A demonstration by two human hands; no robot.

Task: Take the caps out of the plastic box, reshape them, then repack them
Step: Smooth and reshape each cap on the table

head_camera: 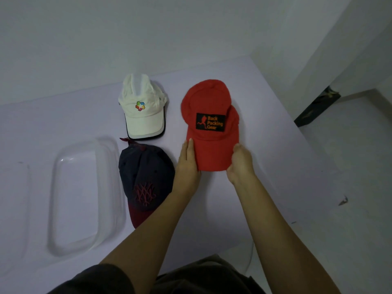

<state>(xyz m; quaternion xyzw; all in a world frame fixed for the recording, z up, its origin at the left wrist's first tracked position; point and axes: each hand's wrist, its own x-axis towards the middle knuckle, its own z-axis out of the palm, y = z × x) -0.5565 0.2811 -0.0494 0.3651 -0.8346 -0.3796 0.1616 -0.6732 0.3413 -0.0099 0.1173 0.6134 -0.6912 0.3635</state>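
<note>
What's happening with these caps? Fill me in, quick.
A person is working on the red cap, which lies on the table. The left hand presses straight fingers against the brim's left edge; the right hand grips its right edge. The white cap and the navy cap lie to the left, beside the clear plastic box. All three caps are out of the box, none repacked yet.

Premises appear domestic: a plain room. Bare white walls [191, 28] meet in a corner, a pale lilac tabletop [265, 98] set against them, pale floor [350, 158] at right. Household items present: a clear plastic box [84, 198] and a red cap [210, 145].
</note>
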